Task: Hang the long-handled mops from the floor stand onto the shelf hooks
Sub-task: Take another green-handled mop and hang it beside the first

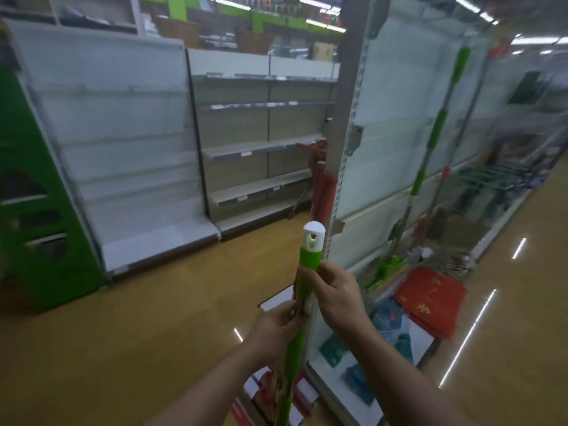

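Gripping a green long-handled mop (311,259) upright in the near centre of a shop aisle, white cap (314,233) with its hanging hole uppermost. Right hand (336,298) wrapped round the upper green grip just below the cap; left hand (276,329) closed on the shaft lower down, fingers curled about it. Mop head out of sight below the frame edge.

Just right of the handle, the slotted upright (349,118) of a white shelf panel (396,103), carrying small metal brackets (356,138). Further right on that panel, a second green mop (438,127) apparently already hanging, with a red-trimmed handle (446,173) blurred beside it. Red mats (430,299) lying at the panel's foot; bare shelves (264,149) across the far aisle.

Seemingly mid-carry, between stand and shelf, with this mop not yet hung. Calling next, in all likelihood, for lifting the cap to hook height on the right-hand panel and threading the hole over a free hook, hooks themselves too blurred to pick out.
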